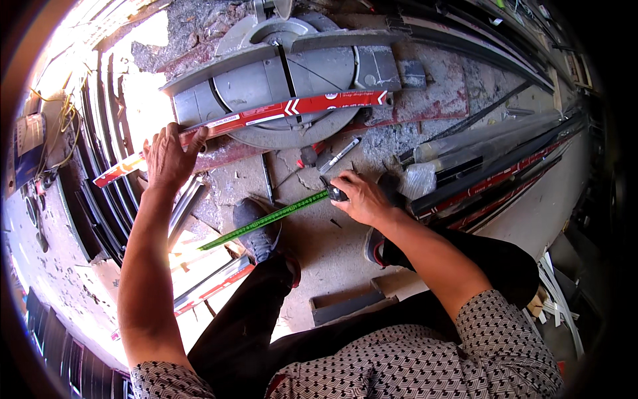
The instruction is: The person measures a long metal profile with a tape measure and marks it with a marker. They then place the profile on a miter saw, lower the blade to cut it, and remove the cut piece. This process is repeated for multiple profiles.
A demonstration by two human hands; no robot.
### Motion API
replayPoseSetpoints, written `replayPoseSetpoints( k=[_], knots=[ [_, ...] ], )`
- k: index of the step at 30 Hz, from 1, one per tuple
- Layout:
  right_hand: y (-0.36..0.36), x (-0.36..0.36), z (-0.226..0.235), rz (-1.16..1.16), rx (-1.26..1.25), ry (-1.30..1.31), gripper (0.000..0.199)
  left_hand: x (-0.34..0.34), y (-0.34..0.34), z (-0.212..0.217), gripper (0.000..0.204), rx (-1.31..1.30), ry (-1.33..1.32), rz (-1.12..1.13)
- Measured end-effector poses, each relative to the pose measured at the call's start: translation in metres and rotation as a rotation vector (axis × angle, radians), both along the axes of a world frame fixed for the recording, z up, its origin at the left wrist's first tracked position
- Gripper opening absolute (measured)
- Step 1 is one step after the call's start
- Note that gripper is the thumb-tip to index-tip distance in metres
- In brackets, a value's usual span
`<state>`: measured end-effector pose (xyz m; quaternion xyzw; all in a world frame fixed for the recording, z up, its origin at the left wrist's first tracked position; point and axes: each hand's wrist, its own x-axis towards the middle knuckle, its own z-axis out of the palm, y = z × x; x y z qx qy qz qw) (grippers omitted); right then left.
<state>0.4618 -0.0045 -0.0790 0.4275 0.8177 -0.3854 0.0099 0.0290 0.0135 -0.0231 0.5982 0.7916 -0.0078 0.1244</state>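
My left hand (171, 157) is closed around a long narrow strip faced with red and white printed film (312, 104). The strip lies slanting across the front of a grey miter saw's table (252, 83), its left end sticking out past my fingers. In my right hand (361, 199) is a dark tape measure (337, 193), gripped low above the floor. Its green blade (279, 214) is drawn out to the left, passing over my shoe (256, 229). The blade's far end runs into bright glare.
A marker (340, 155), a thin black pen (267, 178) and a red-handled screwdriver (310, 157) lie before the saw. Dark profiles (492, 173) and plastic-wrapped lengths are stacked at right. More dark bars (106, 146) lean at left. Short dark offcuts (345, 306) lie between my legs.
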Motion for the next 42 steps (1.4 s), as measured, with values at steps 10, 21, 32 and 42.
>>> replayPoseSetpoints(
  k=[10, 21, 32, 42],
  knots=[
    [0.05, -0.029, 0.024, -0.132, 0.26, 0.142, 0.022, -0.055, 0.017, -0.003, 0.088, -0.095, -0.136, 0.057],
    [0.18, -0.097, 0.032, -0.71, -0.177, 0.28, 0.037, -0.096, 0.058, -0.012, 0.098, -0.12, -0.2, 0.071],
    [0.197, -0.104, 0.023, -0.889, -0.335, 0.327, 0.036, -0.073, 0.066, -0.005, 0.084, -0.041, -0.26, 0.039],
    [0.204, -0.098, 0.023, -0.86, -0.351, 0.317, 0.034, -0.058, 0.072, 0.011, 0.058, -0.113, -0.271, 0.069]
  ],
)
